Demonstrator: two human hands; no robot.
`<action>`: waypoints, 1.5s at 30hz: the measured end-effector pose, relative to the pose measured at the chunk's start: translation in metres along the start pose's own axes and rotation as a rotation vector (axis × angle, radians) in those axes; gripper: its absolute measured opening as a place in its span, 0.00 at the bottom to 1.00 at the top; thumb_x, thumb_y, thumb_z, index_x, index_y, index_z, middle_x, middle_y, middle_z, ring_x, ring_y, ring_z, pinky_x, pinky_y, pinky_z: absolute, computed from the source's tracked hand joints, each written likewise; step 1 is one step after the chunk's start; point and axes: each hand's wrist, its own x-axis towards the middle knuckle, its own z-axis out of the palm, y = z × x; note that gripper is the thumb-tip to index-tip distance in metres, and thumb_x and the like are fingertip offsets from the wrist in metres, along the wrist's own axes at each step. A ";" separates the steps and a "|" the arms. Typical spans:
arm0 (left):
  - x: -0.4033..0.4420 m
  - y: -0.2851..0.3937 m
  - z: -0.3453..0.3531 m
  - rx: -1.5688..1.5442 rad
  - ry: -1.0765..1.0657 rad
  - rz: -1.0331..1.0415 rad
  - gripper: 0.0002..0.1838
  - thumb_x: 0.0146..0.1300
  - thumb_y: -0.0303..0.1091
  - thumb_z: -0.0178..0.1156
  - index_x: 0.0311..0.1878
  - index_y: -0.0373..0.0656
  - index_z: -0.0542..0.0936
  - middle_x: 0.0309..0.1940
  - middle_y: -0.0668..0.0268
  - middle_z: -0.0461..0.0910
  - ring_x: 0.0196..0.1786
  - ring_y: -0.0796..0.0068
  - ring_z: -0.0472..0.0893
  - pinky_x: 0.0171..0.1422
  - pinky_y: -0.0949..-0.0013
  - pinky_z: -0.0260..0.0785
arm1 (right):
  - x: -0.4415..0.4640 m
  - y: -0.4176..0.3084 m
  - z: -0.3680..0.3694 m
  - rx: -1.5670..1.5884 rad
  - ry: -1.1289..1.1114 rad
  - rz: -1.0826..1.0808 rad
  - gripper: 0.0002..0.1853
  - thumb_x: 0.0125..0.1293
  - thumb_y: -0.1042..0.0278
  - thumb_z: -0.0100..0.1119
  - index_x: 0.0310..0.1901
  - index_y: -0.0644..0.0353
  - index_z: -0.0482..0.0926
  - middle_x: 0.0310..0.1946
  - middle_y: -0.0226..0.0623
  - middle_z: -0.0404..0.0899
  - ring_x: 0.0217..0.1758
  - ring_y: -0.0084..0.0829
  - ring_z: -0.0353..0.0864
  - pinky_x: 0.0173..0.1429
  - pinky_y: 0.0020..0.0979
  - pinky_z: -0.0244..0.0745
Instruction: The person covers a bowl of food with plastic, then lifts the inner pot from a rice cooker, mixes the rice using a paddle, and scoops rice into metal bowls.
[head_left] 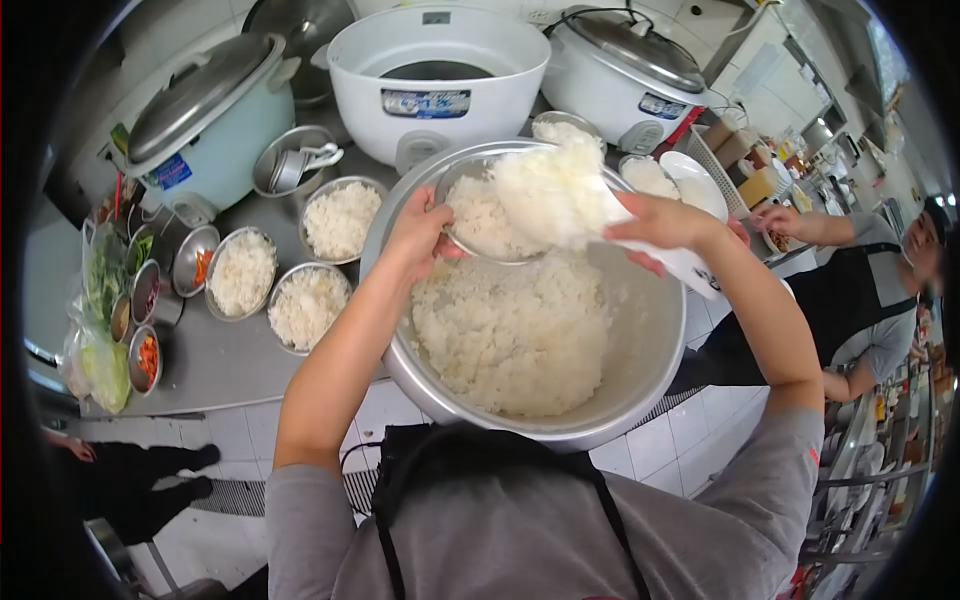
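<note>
My left hand [415, 230] is closed on the rim of a metal bowl [450, 185] with cooked white rice [485, 215] in it. The bowl is held tilted above the large metal pot [672, 340]. My right hand [665, 225] grips a white rice paddle [692, 272], whose blade is mostly hidden under a big clump of rice [555, 185]. That clump overlaps the right side of the bowl, and I cannot tell whether it touches the rice inside. Below both hands, more rice [510, 335] covers the bottom of the pot.
Behind the pot stand an uncovered white rice cooker [360, 55] and two lidded cookers [205, 105] [630, 85]. Several rice-filled bowls [240, 272] and small vegetable bowls [146, 358] sit on the left counter. A co-worker in a dark apron [800, 300] stands at right.
</note>
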 end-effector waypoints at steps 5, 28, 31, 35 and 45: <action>-0.001 -0.006 0.003 0.037 -0.030 -0.146 0.19 0.51 0.24 0.46 0.48 0.41 0.60 0.33 0.58 0.73 0.20 0.69 0.78 0.14 0.77 0.70 | 0.064 0.046 0.054 -1.015 0.874 -0.272 0.18 0.64 0.64 0.42 0.52 0.63 0.58 0.16 0.46 0.74 0.16 0.40 0.75 0.23 0.37 0.71; -0.010 -0.003 0.007 0.004 -0.073 -0.031 0.13 0.56 0.26 0.46 0.44 0.44 0.60 0.32 0.59 0.74 0.22 0.72 0.78 0.18 0.74 0.74 | 0.015 0.019 0.077 -0.536 0.635 -0.074 0.14 0.62 0.68 0.41 0.49 0.63 0.60 0.25 0.53 0.75 0.29 0.51 0.75 0.35 0.47 0.67; -0.006 -0.007 0.004 0.030 -0.110 -0.021 0.13 0.55 0.26 0.46 0.45 0.44 0.61 0.32 0.59 0.74 0.21 0.73 0.78 0.18 0.74 0.74 | 0.002 0.008 0.058 -0.611 0.722 -0.226 0.13 0.61 0.71 0.42 0.48 0.62 0.61 0.23 0.50 0.75 0.26 0.49 0.75 0.30 0.45 0.69; -0.011 -0.002 0.005 0.010 -0.087 -0.049 0.12 0.55 0.26 0.47 0.43 0.44 0.62 0.28 0.60 0.74 0.19 0.73 0.77 0.18 0.76 0.73 | 0.007 0.012 0.058 -0.995 0.644 -0.260 0.16 0.57 0.74 0.42 0.49 0.59 0.65 0.20 0.47 0.75 0.25 0.45 0.77 0.29 0.43 0.70; -0.008 -0.003 0.000 -0.052 -0.119 -0.064 0.12 0.54 0.25 0.47 0.42 0.43 0.63 0.27 0.61 0.73 0.16 0.73 0.75 0.16 0.76 0.72 | -0.016 0.005 0.067 -1.069 0.538 -0.113 0.16 0.53 0.74 0.45 0.46 0.55 0.69 0.20 0.43 0.75 0.25 0.42 0.77 0.28 0.39 0.70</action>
